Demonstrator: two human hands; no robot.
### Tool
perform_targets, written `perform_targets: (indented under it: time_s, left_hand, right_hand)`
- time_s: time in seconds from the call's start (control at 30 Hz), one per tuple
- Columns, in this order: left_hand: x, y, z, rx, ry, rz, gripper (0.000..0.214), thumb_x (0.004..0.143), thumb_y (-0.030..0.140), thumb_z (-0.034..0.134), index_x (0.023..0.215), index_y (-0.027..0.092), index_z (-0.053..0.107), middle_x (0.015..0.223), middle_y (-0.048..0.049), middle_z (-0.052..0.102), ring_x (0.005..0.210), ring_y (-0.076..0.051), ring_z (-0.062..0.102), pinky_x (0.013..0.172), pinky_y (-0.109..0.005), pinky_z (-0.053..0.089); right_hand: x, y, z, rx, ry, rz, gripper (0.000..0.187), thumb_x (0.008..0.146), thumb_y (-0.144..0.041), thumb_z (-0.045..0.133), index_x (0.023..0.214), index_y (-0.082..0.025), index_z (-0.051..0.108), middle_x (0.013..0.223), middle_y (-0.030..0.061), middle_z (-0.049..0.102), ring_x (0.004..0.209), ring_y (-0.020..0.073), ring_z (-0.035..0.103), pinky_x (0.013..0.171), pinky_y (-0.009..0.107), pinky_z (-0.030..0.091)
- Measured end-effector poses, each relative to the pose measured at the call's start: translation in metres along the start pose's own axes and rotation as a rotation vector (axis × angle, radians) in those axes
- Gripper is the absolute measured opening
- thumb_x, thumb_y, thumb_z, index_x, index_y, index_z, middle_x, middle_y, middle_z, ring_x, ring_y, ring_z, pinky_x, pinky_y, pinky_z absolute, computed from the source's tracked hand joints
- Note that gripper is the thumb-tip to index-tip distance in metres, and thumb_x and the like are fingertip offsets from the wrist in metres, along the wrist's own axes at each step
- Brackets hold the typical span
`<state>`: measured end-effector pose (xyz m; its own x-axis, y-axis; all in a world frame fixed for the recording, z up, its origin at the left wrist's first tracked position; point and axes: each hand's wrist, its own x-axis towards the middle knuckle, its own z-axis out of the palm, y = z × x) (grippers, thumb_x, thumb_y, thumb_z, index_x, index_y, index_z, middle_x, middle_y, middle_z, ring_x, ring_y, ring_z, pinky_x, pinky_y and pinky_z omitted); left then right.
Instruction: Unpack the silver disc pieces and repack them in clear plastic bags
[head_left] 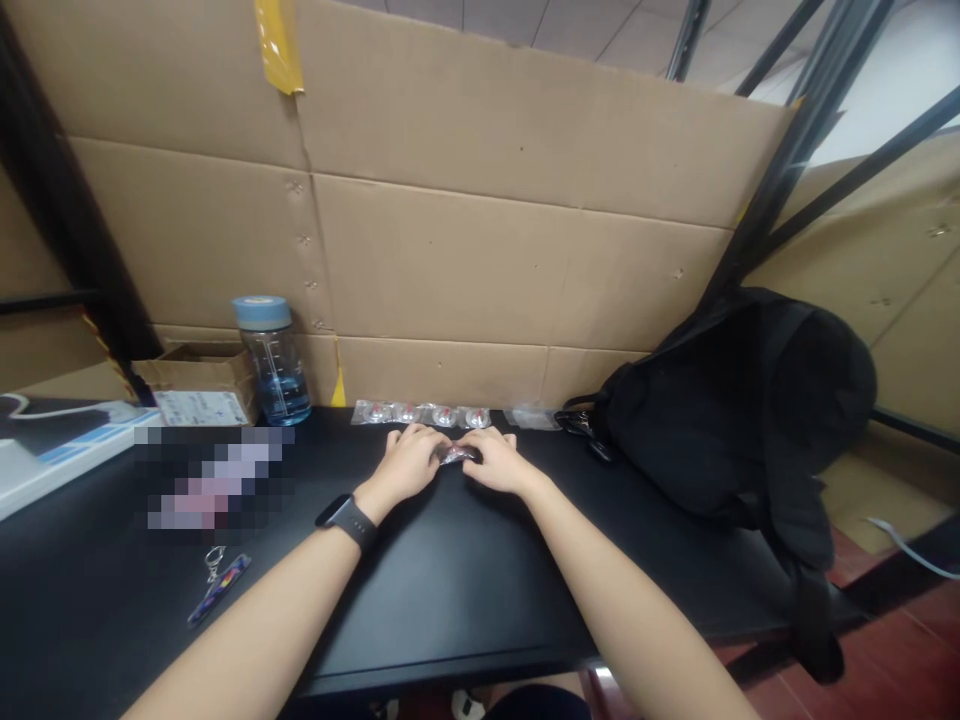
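Observation:
Between my two hands is a small shiny plastic packet (457, 454) with something dark and reddish in it; its exact kind is too small to make out. My left hand (411, 462), with a black watch on the wrist, grips the packet's left end. Fingers of my right hand (495, 460) close on its other end. Just behind the hands, several round silvery pieces with red marks lie in a row of clear packets (444, 415). Flat clear plastic bags (531, 416) lie to the right of that row.
A black table (450, 590) runs up to a cardboard wall (480, 270). At left stand a water bottle (276, 365), a cardboard box (202, 385) and a white power strip (82, 450). A keychain (219, 590) lies nearer. A black backpack (720, 410) fills the right side.

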<state>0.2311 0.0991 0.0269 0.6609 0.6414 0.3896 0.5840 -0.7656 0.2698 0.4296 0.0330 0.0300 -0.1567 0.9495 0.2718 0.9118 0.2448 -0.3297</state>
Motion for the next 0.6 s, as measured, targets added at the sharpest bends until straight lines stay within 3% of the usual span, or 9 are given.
perform_targets:
  time_s: [0.17, 0.37, 0.6]
  left_hand:
    - [-0.001, 0.004, -0.004, -0.019, -0.049, -0.006, 0.026, 0.084, 0.033, 0.058, 0.108, 0.029, 0.067, 0.116, -0.0053, 0.071, 0.117, -0.030, 0.054, 0.096, -0.047, 0.032]
    - [0.002, -0.002, -0.005, -0.094, 0.028, -0.111, 0.040, 0.086, 0.022, 0.053, 0.125, 0.030, 0.053, 0.103, -0.0034, 0.075, 0.110, -0.026, 0.062, 0.095, -0.044, 0.031]
    - [0.005, -0.006, -0.009, -0.215, 0.025, -0.229, 0.047, 0.084, 0.025, 0.059, 0.129, 0.030, 0.048, 0.096, -0.0019, 0.077, 0.106, -0.027, 0.067, 0.098, -0.045, 0.031]
  right_hand:
    - [0.001, 0.002, 0.003, 0.004, 0.040, 0.031, 0.040, 0.087, -0.019, 0.058, 0.125, -0.030, 0.059, 0.122, 0.0055, 0.068, 0.119, 0.0264, 0.054, 0.091, 0.041, 0.030]
    - [0.000, 0.000, -0.010, 0.192, 0.091, 0.102, 0.029, 0.096, -0.030, 0.051, 0.124, -0.033, 0.058, 0.102, 0.0004, 0.076, 0.105, 0.0226, 0.065, 0.094, 0.041, 0.031]
    - [0.000, -0.002, -0.007, 0.250, 0.113, 0.187, 0.047, 0.081, -0.026, 0.070, 0.126, -0.034, 0.056, 0.091, -0.0027, 0.077, 0.101, 0.0233, 0.068, 0.094, 0.041, 0.032]
